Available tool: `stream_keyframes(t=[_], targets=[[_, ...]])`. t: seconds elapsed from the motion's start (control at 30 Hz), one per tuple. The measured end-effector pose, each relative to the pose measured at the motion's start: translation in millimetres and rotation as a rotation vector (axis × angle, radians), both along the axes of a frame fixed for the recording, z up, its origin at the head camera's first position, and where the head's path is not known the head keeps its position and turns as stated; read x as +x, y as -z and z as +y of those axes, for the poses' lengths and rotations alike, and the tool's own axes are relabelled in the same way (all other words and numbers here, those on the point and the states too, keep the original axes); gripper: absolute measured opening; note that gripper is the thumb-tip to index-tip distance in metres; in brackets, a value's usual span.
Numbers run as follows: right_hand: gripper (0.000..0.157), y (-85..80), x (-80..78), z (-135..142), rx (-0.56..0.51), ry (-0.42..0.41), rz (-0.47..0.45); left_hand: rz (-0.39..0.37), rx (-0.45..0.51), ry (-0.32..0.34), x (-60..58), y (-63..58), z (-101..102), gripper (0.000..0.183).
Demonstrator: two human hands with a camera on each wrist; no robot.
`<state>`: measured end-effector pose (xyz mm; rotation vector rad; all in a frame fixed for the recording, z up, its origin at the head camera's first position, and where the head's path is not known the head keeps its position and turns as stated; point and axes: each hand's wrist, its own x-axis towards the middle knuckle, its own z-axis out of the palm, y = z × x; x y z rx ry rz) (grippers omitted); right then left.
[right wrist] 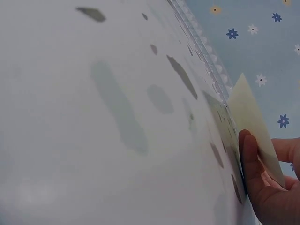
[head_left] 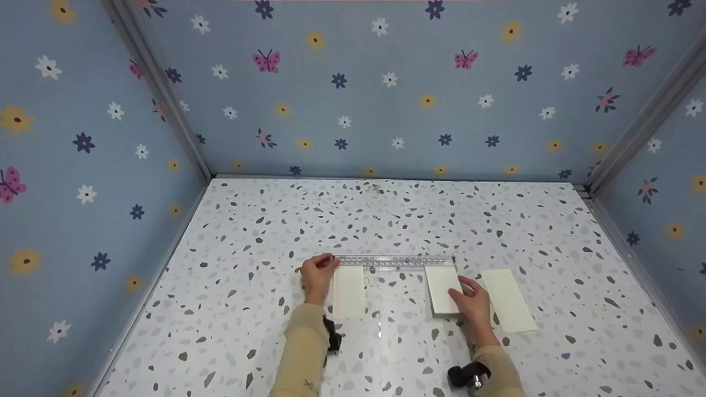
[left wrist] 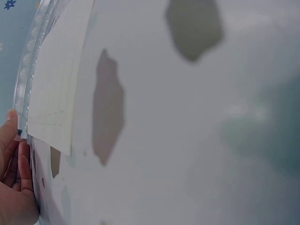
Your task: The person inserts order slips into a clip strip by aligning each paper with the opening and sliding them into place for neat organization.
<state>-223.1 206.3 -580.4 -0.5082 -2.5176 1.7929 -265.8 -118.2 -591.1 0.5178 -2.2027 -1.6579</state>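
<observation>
My left hand (head_left: pixel 318 277) pinches the left end of a clear plastic ruler (head_left: pixel 394 261), which lies across the table from left to right. Just below that end is a pale cream paper slip (head_left: pixel 348 292), flat on the table; faint lines show on it in the left wrist view. With thumb and fingers my right hand (head_left: pixel 473 304) holds a second cream slip (head_left: pixel 443 289) by its right edge. That slip is tilted up from the table in the right wrist view, its top edge beside the ruler's right end. A third slip (head_left: pixel 508 300) lies slanted right of my right hand.
The white speckled table (head_left: pixel 397 220) runs back to a blue wall (head_left: pixel 386 88) patterned with flowers and butterflies. Similar panels stand at the left and right, with grey metal posts (head_left: pixel 160 88) at the corners. Black camera mounts (head_left: pixel 468 375) are strapped to both wrists.
</observation>
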Motion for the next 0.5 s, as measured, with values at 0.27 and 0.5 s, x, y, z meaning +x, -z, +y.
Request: stream_keyframes(t=[0.27, 0.5], targets=[[0.047, 1.5, 0.6, -4.3, -0.023, -0.009, -0.022, 0.012, -0.015, 0.000, 0.0, 0.2, -0.1, 0.020], [0.048, 1.7, 0.2, -8.3, -0.059, 0.004, -0.065, 0.000, -0.021, 0.003, 0.5, -0.2, -0.2, 0.021]])
